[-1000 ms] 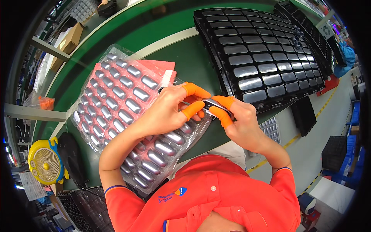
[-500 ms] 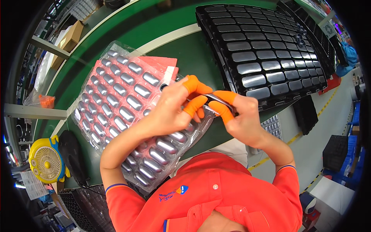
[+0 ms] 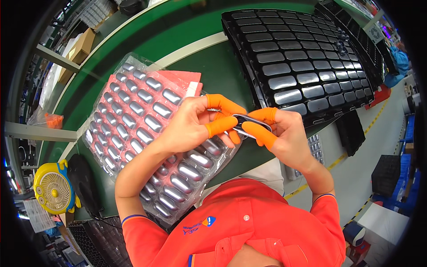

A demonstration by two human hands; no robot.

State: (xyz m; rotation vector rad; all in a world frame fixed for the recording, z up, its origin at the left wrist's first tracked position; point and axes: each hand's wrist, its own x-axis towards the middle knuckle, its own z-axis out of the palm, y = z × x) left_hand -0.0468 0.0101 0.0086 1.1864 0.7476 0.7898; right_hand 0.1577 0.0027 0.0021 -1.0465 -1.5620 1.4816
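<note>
Between my two hands is a small oval shell (image 3: pixel 241 119), dark inside with a shiny grey rim. My left hand (image 3: pixel 189 122) pinches its left end, and my right hand (image 3: pixel 287 133) grips its right end; fingers hide much of it. Orange finger cots cover the working fingertips. Under my left forearm lies a clear plastic tray (image 3: pixel 224 165) holding rows of glossy grey oval pieces (image 3: pixel 162 110). Pink foam sheets (image 3: pixel 180 77) show at the tray's far side. Beyond my right hand rests a large black tray (image 3: pixel 251 66) with many shiny dark rounded rectangular pieces.
A yellow and blue fan (image 3: pixel 54 189) stands at the left, beside a dark pouch-like object (image 3: pixel 85 182). A metal post (image 3: pixel 40 131) crosses the left bench edge. Orange finger cots (image 3: pixel 54 121) lie in a bag nearby. Black crates (image 3: pixel 386 175) stand at right on the floor.
Both hands have shifted slightly toward me, and the shell has turned so that its dark inside and rim show more. The left thumb now presses on the shell's near left end.
</note>
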